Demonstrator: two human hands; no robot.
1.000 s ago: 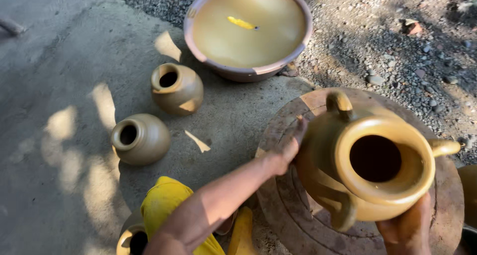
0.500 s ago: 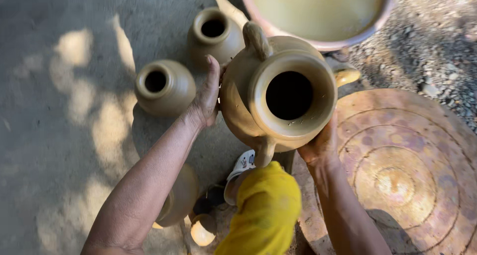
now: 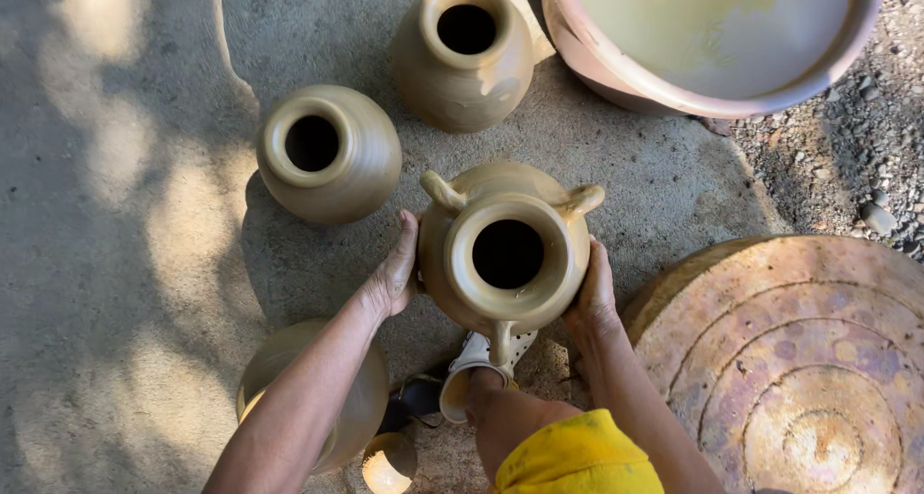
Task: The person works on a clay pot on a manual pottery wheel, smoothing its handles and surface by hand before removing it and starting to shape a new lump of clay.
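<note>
We are looking down on the grey concrete ground [image 3: 144,292], which is carrying patches of sun and shade and is giving way to loose gravel [image 3: 866,167] at the upper right. The round potter's wheel [image 3: 799,369], ringed and stained with dried clay, is lying at the lower right with nothing on it. Above it the wide basin [image 3: 597,61] is holding pale, clay-coloured water, its rim running out of view at the top.

In the middle we are seeing the three-handled clay pot [image 3: 505,253], upright with its dark mouth facing us, held between both hands over the ground just left of the wheel; we cannot tell whether its base is touching the concrete. Our left hand [image 3: 395,273] is pressing flat against the pot's left wall, fingers spread and pointing up. Our right hand [image 3: 592,297] is cupping the right wall the same way, so both hands are holding the pot.

The round jar [image 3: 332,152] is standing near the pot at the upper left, apart from it. The taller jar [image 3: 467,56] is standing above, just beside the basin. Another rounded pot [image 3: 361,398] is sitting partly hidden under our left forearm. Below the held pot, a pale sandal [image 3: 476,364] is showing, and the yellow cloth [image 3: 577,456] over our knee is filling the bottom edge.
</note>
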